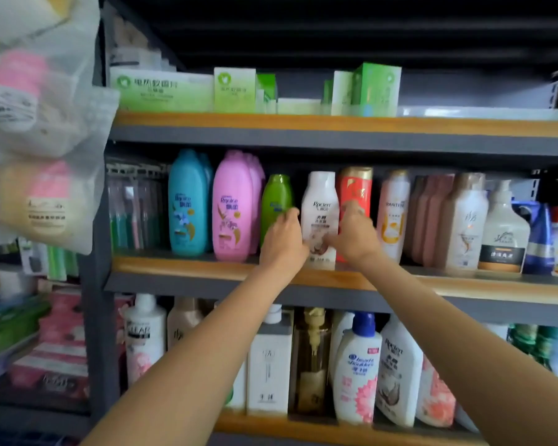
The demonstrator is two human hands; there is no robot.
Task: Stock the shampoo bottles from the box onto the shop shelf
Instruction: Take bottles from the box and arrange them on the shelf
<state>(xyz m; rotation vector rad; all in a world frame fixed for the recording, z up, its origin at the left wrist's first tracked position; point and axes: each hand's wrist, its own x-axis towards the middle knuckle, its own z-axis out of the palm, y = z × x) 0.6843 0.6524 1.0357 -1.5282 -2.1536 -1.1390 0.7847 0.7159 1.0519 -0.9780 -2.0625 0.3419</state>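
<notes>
A white shampoo bottle (320,206) stands upright at the front edge of the middle shelf (187,267), between a green bottle (276,196) and a red bottle (355,188). My left hand (282,241) grips its lower left side, covering part of the green bottle. My right hand (351,236) grips its lower right side, in front of the red bottle. The thumbs of both hands lie on the bottle's front label. The box is out of view.
Blue (187,204) and pink (232,207) bottles stand to the left, with cream and brown bottles (464,220) to the right. Green cartons (236,90) fill the upper shelf and more bottles (356,368) the lower one. Bagged goods (33,101) hang at the left.
</notes>
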